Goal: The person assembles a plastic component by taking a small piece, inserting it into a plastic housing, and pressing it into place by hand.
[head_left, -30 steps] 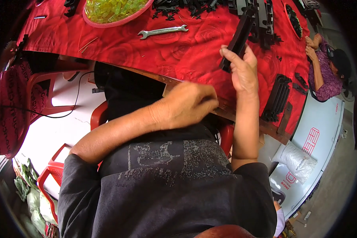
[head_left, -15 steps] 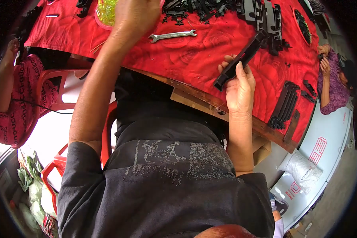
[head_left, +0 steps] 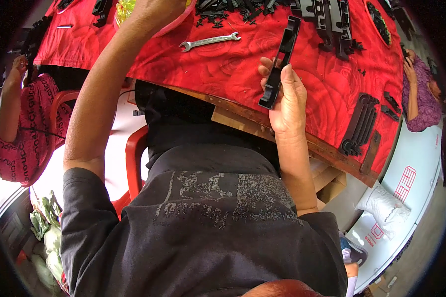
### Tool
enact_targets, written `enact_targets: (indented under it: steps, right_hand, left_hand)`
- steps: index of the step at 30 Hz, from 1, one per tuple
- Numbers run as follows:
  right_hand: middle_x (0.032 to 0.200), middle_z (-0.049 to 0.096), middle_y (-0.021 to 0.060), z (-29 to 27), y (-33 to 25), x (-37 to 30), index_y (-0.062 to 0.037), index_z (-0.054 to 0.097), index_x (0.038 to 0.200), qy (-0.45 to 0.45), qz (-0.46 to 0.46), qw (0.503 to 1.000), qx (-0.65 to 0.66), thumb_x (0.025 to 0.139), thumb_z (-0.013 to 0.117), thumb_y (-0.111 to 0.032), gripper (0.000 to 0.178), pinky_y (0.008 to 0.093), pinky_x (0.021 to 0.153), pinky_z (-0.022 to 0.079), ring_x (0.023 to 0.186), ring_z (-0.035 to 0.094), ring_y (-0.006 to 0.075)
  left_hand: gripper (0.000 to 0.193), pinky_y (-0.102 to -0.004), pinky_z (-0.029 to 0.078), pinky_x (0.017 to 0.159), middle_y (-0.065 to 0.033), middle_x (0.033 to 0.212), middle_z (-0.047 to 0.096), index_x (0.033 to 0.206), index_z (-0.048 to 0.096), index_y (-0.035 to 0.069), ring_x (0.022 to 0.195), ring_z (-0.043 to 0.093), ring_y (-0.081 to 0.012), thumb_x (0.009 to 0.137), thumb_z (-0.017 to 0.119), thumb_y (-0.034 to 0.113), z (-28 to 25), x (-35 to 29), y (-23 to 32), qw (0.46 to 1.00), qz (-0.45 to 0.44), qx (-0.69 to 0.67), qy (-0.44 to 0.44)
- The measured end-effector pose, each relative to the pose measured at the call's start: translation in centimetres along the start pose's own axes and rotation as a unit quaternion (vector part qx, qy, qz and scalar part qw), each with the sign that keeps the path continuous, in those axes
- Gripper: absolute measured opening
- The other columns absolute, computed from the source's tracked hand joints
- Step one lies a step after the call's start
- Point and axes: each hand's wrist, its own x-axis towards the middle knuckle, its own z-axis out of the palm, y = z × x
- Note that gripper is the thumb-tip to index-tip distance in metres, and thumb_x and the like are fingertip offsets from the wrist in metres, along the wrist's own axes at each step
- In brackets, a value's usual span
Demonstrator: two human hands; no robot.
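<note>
My right hand [head_left: 288, 101] is closed round the lower end of a long, black, channel-shaped plastic part [head_left: 285, 45], which it holds tilted above the red tablecloth. At the top edge, my left hand [head_left: 159, 12] is over a pinkish-red tray [head_left: 177, 24]. Its fingers lie hidden or out of view, so what they hold does not show. Clear yellow pieces [head_left: 123, 10] are in that tray. A silver open-ended wrench [head_left: 210, 41] lies on the cloth between my two hands.
Small black parts [head_left: 235, 9] are heaped at the far side, beside larger black bars [head_left: 327, 22]. Several long black parts [head_left: 360, 123] lie in a row on the right, near the wooden table edge [head_left: 332, 156]. People sit at the left and right.
My right hand has moved slightly left and turned the black part more upright. My left hand has shifted a little left and farther up, still over the tray. The view has also shifted.
</note>
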Motion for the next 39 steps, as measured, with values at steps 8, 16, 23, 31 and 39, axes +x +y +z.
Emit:
enact_targets:
  steps: [8, 16, 23, 31, 39]
  right_hand:
    - [0.114, 0.068, 0.0178, 0.0, 0.0, 0.1, -0.0012, 0.061, 0.113, 0.002, 0.015, 0.999, 0.039, 0.098, 0.065, -0.031, 0.034, 0.0336, 0.082, 0.058, 0.102, 0.069, 0.0266]
    - [0.117, 0.067, 0.0165, -0.1, 0.1, 0.1, -0.0001, 0.061, 0.119, -0.011, 0.019, 0.999, 0.049, 0.1, 0.061, -0.029, 0.035, 0.0387, 0.089, 0.058, 0.11, 0.066, 0.0292]
    - [0.115, 0.068, 0.0096, -1.1, 0.1, 0.1, -0.0009, 0.062, 0.119, -0.046, 0.028, 0.996, 0.071, 0.101, 0.06, -0.027, 0.032, 0.0338, 0.09, 0.055, 0.105, 0.065, 0.0179]
    - [0.116, 0.069, 0.0056, -1.1, 0.6, 0.3, -0.0017, 0.062, 0.123, -0.061, 0.003, 0.997, 0.052, 0.101, 0.059, -0.023, 0.031, 0.0294, 0.096, 0.049, 0.108, 0.063, 0.0149]
    - [0.115, 0.069, 0.0128, -0.1, -0.2, 0.2, 0.0035, 0.059, 0.125, -0.003, 0.02, 0.999, 0.048, 0.103, 0.055, -0.017, 0.031, 0.033, 0.095, 0.052, 0.106, 0.067, 0.0231]
  left_hand:
    - [0.01, -0.0402, 0.054, 0.066, -0.0185, 0.088, 0.067, 0.09, 0.067, -0.002, 0.075, 0.067, -0.0321, 0.087, 0.069, 0.008, -2.7, -0.2, 2.7, 0.999, -0.024, -0.029, 0.017]
    - [0.013, -0.0295, 0.057, 0.069, -0.0141, 0.09, 0.072, 0.1, 0.067, -0.005, 0.079, 0.07, -0.02, 0.092, 0.067, 0.005, -2.0, -2.7, 12.8, 0.857, -0.146, -0.487, -0.078]
    - [0.015, -0.0311, 0.055, 0.065, -0.0137, 0.079, 0.071, 0.095, 0.071, 0.001, 0.069, 0.07, -0.0201, 0.085, 0.072, 0.012, 3.0, -4.4, 15.0, 0.871, -0.098, -0.477, -0.062]
    - [0.019, -0.0353, 0.054, 0.074, -0.0118, 0.092, 0.072, 0.101, 0.071, 0.004, 0.083, 0.069, -0.0205, 0.085, 0.072, 0.015, 3.2, -4.3, 14.3, 0.881, -0.122, -0.449, -0.084]
    - [0.011, -0.0346, 0.053, 0.059, -0.0186, 0.076, 0.07, 0.089, 0.067, -0.007, 0.067, 0.07, -0.0217, 0.088, 0.067, 0.004, 2.3, -2.0, 14.8, 0.858, -0.155, -0.486, -0.057]
